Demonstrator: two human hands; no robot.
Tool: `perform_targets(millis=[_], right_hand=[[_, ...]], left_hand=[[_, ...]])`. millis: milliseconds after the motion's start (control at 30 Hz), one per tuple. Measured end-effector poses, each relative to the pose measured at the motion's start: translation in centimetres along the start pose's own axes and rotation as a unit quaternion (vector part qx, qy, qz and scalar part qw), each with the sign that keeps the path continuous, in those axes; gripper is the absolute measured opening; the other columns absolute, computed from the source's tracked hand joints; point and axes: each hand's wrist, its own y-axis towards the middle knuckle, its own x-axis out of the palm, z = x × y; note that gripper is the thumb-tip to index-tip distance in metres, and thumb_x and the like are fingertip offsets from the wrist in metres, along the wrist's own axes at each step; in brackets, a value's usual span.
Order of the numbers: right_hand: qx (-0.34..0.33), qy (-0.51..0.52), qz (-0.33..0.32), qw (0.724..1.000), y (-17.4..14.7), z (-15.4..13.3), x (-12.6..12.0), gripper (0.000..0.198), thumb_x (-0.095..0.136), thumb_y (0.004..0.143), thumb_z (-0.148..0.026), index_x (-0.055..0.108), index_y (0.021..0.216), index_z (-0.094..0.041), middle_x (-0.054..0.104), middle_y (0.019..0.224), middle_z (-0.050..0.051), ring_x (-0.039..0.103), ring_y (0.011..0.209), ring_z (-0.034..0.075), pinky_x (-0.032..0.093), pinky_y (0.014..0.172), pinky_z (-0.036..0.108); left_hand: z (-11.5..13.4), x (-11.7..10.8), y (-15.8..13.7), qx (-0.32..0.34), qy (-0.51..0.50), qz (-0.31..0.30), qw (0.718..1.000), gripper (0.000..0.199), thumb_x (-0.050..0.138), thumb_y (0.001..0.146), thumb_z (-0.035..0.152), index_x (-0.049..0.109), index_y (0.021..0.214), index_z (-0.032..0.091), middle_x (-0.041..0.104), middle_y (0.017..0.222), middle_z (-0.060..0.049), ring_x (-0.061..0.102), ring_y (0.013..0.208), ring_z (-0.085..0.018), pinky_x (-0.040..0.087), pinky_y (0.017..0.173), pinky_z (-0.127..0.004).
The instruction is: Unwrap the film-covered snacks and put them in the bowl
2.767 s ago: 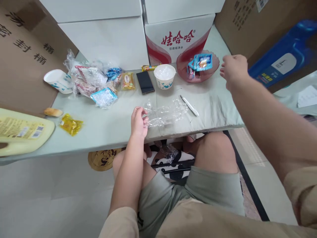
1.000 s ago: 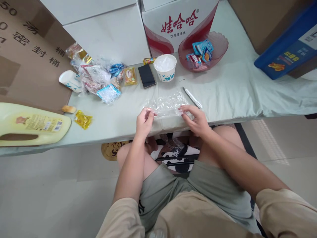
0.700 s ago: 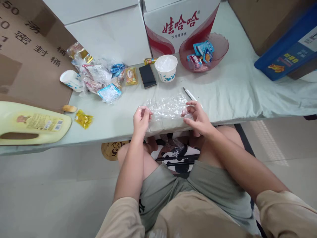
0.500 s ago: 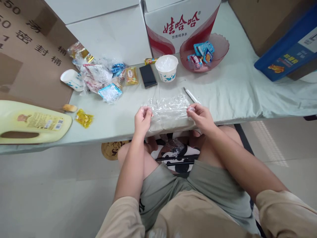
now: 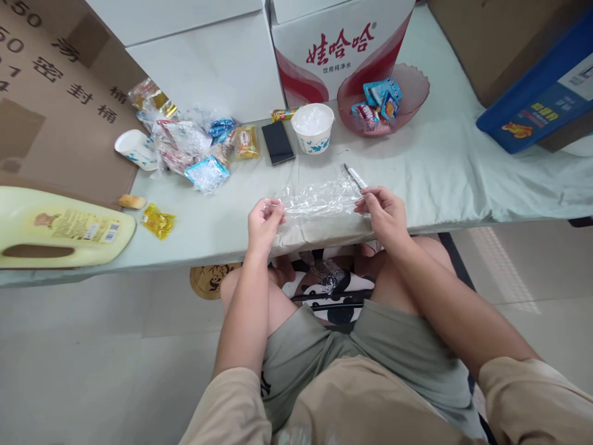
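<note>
A crinkled sheet of clear plastic film (image 5: 315,199) stretches between my hands over the front of the table. My left hand (image 5: 265,224) pinches its left end between thumb and fingers. At the opposite end, my right hand (image 5: 385,213) has its fingers closed on the film's edge. A slim white pen-like tool (image 5: 356,176) with a dark tip lies just beyond the right fingers, its near end hidden by the film and hand. Behind the film stands a white paper bowl (image 5: 313,128) with a blue leaf pattern and clear plastic inside.
Left of the bowl lie a phone (image 5: 278,143), a wrapped snack (image 5: 247,143) and a heap of wrappers (image 5: 185,145). A pink bowl (image 5: 407,99) holds snack packets. A yellow jug (image 5: 65,228) lies at the left front. Boxes (image 5: 338,52) line the back.
My hands have moved slightly apart, the right one further right and up to the pen-like tool's near end. The film is drawn wider and looks more bunched.
</note>
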Motion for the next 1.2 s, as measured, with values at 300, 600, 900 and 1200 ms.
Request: perform_targets(millis=[300, 600, 900, 1200], right_hand=[[0.018, 0.004, 0.011, 1.000, 0.0, 0.3, -0.4, 0.036, 0.064, 0.090, -0.049, 0.061, 0.117, -0.025, 0.073, 0.080, 0.000, 0.071, 0.077, 0.018, 0.058, 0.078, 0.035], [0.040, -0.040, 0.027, 0.998, 0.2, 0.4, -0.3, 0.043, 0.062, 0.090, -0.058, 0.068, 0.107, -0.019, 0.069, 0.072, 0.002, 0.061, 0.053, 0.012, 0.049, 0.050, 0.027], [-0.041, -0.034, -0.083, 0.995, -0.2, 0.2, -0.4, 0.049, 0.066, 0.088, -0.045, 0.055, 0.133, -0.028, 0.069, 0.098, 0.003, 0.067, 0.078, 0.016, 0.058, 0.074, 0.033], [-0.003, -0.096, -0.029, 0.995, -0.2, -0.4, -0.6, 0.015, 0.057, 0.089, -0.030, 0.068, 0.097, -0.022, 0.069, 0.102, 0.005, 0.056, 0.054, 0.009, 0.049, 0.053, 0.028]], left_hand=[[0.6, -0.1, -0.5, -0.063, 0.026, -0.019, 0.997, 0.032, 0.078, 0.076, 0.045, 0.061, 0.082, 0.019, 0.064, 0.067, 0.001, 0.057, 0.050, -0.009, 0.043, 0.045, -0.020], [1.6, 0.3, -0.7, -0.100, 0.012, 0.019, 0.995, 0.022, 0.068, 0.084, 0.037, 0.059, 0.075, 0.018, 0.058, 0.059, 0.003, 0.040, 0.036, -0.005, 0.025, 0.033, -0.018], [1.2, 0.6, 0.0, -0.117, 0.074, 0.078, 0.987, 0.023, 0.063, 0.087, 0.033, 0.058, 0.070, 0.017, 0.061, 0.057, 0.001, 0.040, 0.032, -0.006, 0.026, 0.032, -0.020], [1.6, 0.2, -0.3, -0.126, 0.045, 0.067, 0.989, 0.024, 0.065, 0.084, 0.041, 0.061, 0.080, 0.018, 0.062, 0.058, 0.001, 0.045, 0.035, -0.006, 0.024, 0.032, -0.018]])
